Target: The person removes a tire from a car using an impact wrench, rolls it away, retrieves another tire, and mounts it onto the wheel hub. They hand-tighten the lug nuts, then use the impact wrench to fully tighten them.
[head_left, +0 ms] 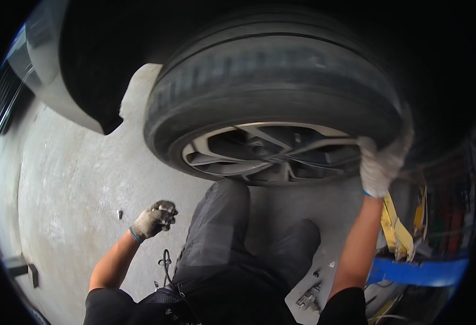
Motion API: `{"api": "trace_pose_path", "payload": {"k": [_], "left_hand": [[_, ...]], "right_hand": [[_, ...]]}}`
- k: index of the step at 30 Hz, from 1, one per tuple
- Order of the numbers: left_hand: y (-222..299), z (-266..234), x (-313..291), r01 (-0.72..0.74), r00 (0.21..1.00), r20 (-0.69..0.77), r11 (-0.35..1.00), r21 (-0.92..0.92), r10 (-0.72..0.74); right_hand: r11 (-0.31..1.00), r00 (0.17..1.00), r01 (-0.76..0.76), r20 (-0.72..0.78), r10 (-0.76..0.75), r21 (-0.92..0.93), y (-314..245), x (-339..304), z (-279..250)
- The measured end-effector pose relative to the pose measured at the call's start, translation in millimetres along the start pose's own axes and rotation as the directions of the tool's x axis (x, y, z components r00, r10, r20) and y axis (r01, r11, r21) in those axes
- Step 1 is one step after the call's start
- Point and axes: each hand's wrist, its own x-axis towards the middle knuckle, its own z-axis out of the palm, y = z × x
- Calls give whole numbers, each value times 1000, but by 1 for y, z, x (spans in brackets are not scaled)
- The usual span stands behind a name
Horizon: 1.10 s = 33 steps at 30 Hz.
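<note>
On my feed the wheel (273,111) sits beyond the knees (230,189), its long axis running left to right, its spoked face (273,158) turned toward the body; the sidewall (165,135) is too blurred to read. My right hand (384,160) has its grip clasped around the wheel's right edge. My left hand (155,219) is curled, well apart; I cannot tell whether that grip holds anything. A small metal piece (120,215) lies to its left.

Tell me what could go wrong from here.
The wheel might slip if it is loose: only the right hand appears to be on it, with the left hand well away. If it did, the left knee, near its edge in this view, could be struck. The right hand might also get pinched if the wheel turns.
</note>
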Motion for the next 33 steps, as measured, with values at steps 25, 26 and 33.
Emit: {"api": "trace_pose_path", "payload": {"k": [25,26,33], "left_hand": [[72,283,59,-127,949,308,975,183,66],[74,285,54,-119,947,316,980,159,64],[61,234,70,41,993,109,994,105,-52]], "right_hand": [[705,640,-677,640,425,210,-80,-178,14],[681,675,-690,557,484,244,-79,-182,24],[617,592,-780,450,669,108,-85,-151,71]]}}
